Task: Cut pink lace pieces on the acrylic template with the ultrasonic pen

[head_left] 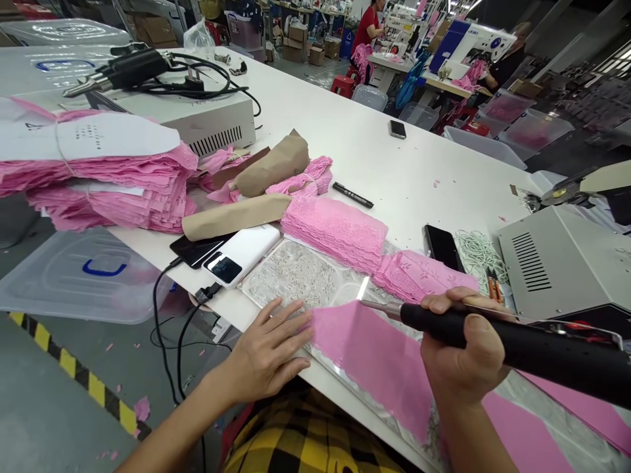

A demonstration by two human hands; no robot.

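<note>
My left hand (269,351) lies flat with fingers spread on the left end of a pink lace strip (374,358) near the table's front edge. My right hand (463,355) is wrapped round a black hot-cutting tool (517,341); its metal tip (379,307) rests at the strip's upper edge. The strip lies over a glass plate (296,272) with white lace pattern under it. Cut pink lace pieces (340,230) are stacked just beyond the plate.
A white power bank (241,255) and a phone lie left of the plate, with cables hanging off the edge. Another phone (442,247), small snips (493,282) and a grey control box (557,259) sit right. Pink fabric stacks (113,184) fill the left. People work behind.
</note>
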